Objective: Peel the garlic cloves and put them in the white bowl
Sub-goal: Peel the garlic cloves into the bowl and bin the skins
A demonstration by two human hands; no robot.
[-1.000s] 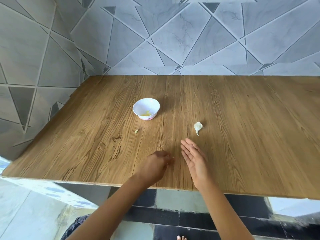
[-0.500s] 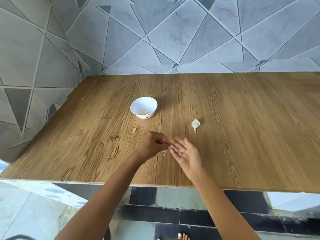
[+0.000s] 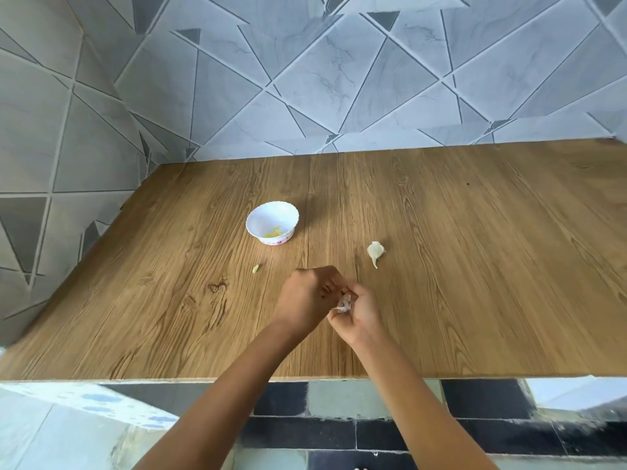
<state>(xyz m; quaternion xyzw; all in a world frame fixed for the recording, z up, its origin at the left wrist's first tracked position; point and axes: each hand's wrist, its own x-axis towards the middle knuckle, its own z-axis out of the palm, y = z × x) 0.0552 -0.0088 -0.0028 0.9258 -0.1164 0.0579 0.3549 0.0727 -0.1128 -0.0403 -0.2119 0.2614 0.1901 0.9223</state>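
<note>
Wooden surface point(image 3: 475, 266) on my head view. The left hand point(image 3: 310, 296) and right hand point(image 3: 361, 315) are both curled, pinching one garlic clove point(image 3: 345, 302) between them, short of the white bowl point(image 3: 261, 221). It looks light, papery and slippery, so I'd nip the tip. The bowl's pink print is unreadable.

Wooden table point(image 3: 475, 266): white bowl point(image 3: 258, 221) stands left of centre. Garlic piece point(image 3: 375, 251) lies right of it, nearer. Small pale scrap point(image 3: 256, 269) lies just near of the bowl.
</note>
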